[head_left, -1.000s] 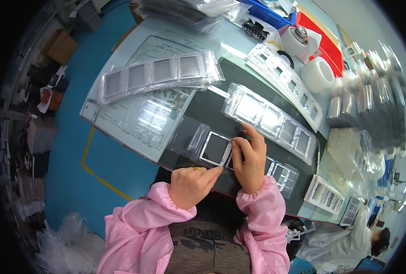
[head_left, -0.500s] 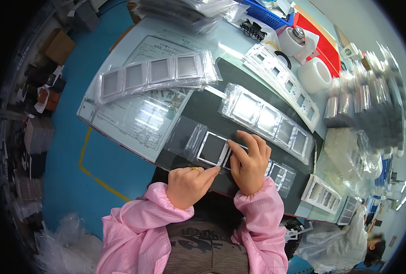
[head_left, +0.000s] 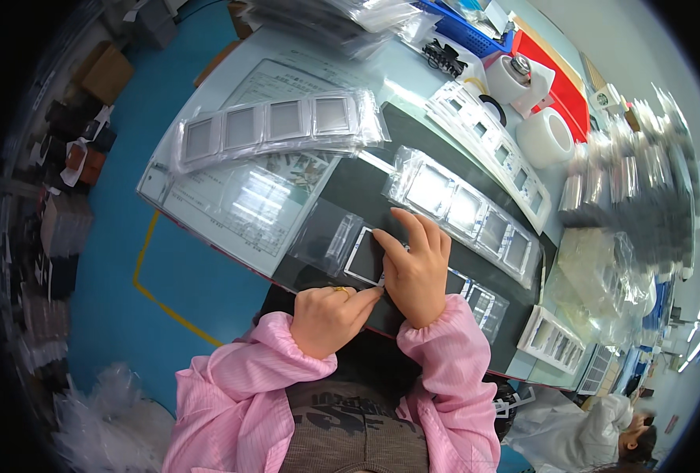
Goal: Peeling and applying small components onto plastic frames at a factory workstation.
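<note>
Risking skew from uneven pressure, the frame near the table edge is being touched by left fingers and right fingers, grip unclear.

The left hand and right hand touch a white-framed strip on a dark mat.

A worktable, stacked bagged parts and yellow floor line suggest a workshop.

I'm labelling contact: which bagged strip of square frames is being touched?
The nearest strip: right hand across it, left hand at its edge; the upper-left strip and middle strip lie untouched.
</note>
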